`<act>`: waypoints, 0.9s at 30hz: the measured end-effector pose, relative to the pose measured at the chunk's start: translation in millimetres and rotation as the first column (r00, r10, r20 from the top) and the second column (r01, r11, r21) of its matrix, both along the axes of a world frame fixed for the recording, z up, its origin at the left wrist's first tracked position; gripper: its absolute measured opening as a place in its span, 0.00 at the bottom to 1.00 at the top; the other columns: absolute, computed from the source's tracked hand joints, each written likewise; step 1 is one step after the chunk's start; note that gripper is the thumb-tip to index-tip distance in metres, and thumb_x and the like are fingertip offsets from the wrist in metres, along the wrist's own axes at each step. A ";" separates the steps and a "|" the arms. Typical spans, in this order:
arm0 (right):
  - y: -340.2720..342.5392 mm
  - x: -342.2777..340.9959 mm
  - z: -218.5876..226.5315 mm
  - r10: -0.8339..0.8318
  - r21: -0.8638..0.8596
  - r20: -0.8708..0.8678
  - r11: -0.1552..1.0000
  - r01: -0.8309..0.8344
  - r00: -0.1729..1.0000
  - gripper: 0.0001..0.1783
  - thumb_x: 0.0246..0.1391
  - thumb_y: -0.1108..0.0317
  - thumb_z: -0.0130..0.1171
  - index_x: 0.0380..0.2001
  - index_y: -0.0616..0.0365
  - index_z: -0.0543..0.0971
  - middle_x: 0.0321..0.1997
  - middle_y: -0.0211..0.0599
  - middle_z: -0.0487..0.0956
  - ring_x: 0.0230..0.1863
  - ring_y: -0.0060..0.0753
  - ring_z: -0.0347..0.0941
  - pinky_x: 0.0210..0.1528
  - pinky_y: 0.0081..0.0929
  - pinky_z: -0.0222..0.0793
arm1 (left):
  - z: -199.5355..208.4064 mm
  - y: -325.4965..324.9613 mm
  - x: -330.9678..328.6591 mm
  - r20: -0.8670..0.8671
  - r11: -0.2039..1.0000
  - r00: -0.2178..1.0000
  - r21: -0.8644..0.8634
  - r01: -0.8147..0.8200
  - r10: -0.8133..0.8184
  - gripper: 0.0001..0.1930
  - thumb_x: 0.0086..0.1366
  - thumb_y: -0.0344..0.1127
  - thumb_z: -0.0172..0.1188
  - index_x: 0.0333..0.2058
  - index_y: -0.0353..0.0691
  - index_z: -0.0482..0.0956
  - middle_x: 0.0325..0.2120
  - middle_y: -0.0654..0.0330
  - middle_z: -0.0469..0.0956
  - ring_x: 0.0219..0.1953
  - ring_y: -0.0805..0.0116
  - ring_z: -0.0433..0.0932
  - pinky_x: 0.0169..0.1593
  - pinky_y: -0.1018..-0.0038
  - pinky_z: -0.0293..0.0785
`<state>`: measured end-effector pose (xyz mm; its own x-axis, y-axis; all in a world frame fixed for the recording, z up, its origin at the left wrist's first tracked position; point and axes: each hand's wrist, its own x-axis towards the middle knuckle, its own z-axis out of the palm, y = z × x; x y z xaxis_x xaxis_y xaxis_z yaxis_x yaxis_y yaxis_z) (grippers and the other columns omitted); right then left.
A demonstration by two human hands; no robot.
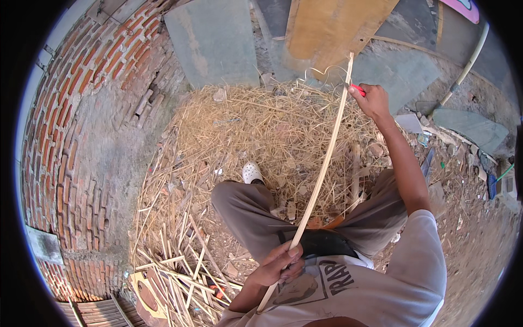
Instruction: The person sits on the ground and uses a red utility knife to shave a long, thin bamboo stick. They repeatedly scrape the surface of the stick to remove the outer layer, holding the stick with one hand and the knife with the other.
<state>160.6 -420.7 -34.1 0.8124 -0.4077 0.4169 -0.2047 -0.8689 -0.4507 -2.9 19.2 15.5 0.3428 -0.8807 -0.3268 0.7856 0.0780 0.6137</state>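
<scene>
A long, pale strip of bamboo or wood (325, 163) slants across my body, from near my waist up to the far right. My left hand (279, 265) is closed round its lower part, close to my shirt. Farther out, my right hand (371, 100) grips a knife by its red handle (358, 89). The blade lies against the strip a little below its far end; little of the metal shows. Thin, curled shavings (325, 71) hang to the left of the blade.
Loose shavings (245, 125) cover the ground before my legs. Cut strips (190, 278) lie piled at lower left, near a brick wall (71, 180). Grey sheets (215, 43) and a brown board (332, 32) stand at the far side. A white clog (251, 173) shows on one foot.
</scene>
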 end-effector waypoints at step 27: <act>161.3 -70.8 9.2 0.631 0.029 -0.048 0.775 -0.631 0.774 0.33 0.46 0.32 0.61 0.16 0.55 0.76 0.13 0.41 0.73 0.16 0.47 0.73 0.21 0.39 0.66 | -7.5 -12.3 29.4 0.377 0.866 0.837 0.150 -0.477 0.396 0.14 0.77 0.42 0.39 0.36 0.40 0.66 0.11 0.69 0.56 0.10 0.80 0.51 0.17 0.81 0.52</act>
